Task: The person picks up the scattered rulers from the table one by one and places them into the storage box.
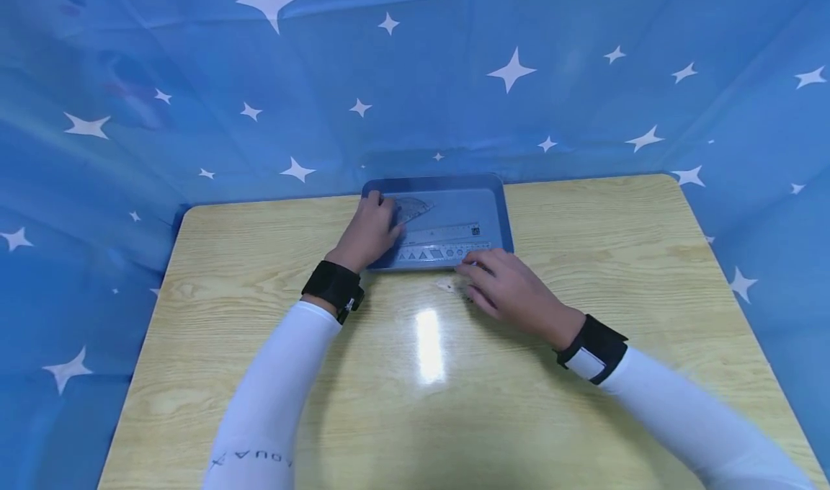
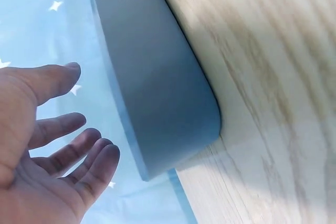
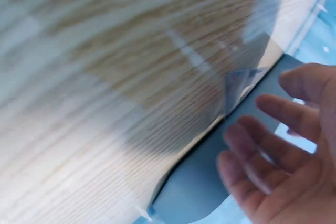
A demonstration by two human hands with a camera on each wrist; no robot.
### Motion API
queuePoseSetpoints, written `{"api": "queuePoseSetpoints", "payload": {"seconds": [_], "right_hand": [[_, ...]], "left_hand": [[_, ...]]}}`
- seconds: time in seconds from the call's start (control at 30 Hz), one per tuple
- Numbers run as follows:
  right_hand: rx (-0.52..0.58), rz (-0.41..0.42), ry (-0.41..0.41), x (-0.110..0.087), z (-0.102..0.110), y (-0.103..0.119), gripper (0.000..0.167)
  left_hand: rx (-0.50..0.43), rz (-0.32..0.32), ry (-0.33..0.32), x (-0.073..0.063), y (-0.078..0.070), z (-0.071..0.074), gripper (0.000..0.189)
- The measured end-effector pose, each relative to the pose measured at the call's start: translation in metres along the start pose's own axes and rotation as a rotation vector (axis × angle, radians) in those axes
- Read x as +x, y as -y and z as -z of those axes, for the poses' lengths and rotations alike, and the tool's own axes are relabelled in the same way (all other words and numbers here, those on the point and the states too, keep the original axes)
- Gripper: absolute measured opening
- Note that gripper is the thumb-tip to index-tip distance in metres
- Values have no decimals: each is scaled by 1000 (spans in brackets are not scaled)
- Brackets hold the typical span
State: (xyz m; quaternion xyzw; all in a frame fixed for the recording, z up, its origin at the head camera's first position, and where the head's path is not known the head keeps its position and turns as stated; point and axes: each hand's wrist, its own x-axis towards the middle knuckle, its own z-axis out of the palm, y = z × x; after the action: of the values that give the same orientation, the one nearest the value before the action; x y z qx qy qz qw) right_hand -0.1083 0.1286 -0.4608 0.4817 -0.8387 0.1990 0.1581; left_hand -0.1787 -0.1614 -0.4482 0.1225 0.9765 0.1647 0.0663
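Note:
A shallow blue-grey tray point(image 1: 507, 220) lies at the table's back edge. Inside it are a clear protractor point(image 1: 413, 209), a clear ruler point(image 1: 447, 232) and a clear ruler with cut-out shapes point(image 1: 436, 254). My left hand point(image 1: 369, 232) is over the tray's left side; the left wrist view shows its fingers point(image 2: 100, 163) loosely bent and apart, with nothing between them. Beside the front right corner is my right hand point(image 1: 512, 288), its fingers point(image 3: 244, 140) spread and slightly bent. A small clear plastic piece point(image 3: 236, 90) shows near those fingers, close to the tray's wall; its kind is unclear.
The wood-grain table point(image 1: 259, 346) spreads around the tray, with a bright light reflection in front of it. Directly behind the table hangs a blue curtain point(image 1: 428, 65) with white stars, and it also closes off both sides.

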Motion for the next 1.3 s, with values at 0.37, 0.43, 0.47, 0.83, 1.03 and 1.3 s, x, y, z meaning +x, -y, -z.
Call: {"api": "queuePoseSetpoints", "payload": {"seconds": [0.37, 0.43, 0.47, 0.83, 1.03, 1.3], "right_hand": [[-53, -71, 158, -14, -11, 13, 17], [-85, -93, 191, -16, -13, 14, 19], [-100, -101, 202, -17, -14, 14, 22], [-158, -90, 276, -22, -22, 20, 31], [-147, -75, 296, -23, -21, 22, 30], [-190, 7, 332, -30, -22, 26, 40]], "left_hand": [[-118, -50, -138, -33, -3, 2, 57], [-123, -65, -151, -40, -6, 3, 57], [-125, -72, -156, -44, -8, 3, 57], [-137, -199, -234, -82, -24, 0, 35], [-128, -266, -297, -100, -30, -5, 28], [-114, -348, -302, -115, -34, -24, 22]]}}
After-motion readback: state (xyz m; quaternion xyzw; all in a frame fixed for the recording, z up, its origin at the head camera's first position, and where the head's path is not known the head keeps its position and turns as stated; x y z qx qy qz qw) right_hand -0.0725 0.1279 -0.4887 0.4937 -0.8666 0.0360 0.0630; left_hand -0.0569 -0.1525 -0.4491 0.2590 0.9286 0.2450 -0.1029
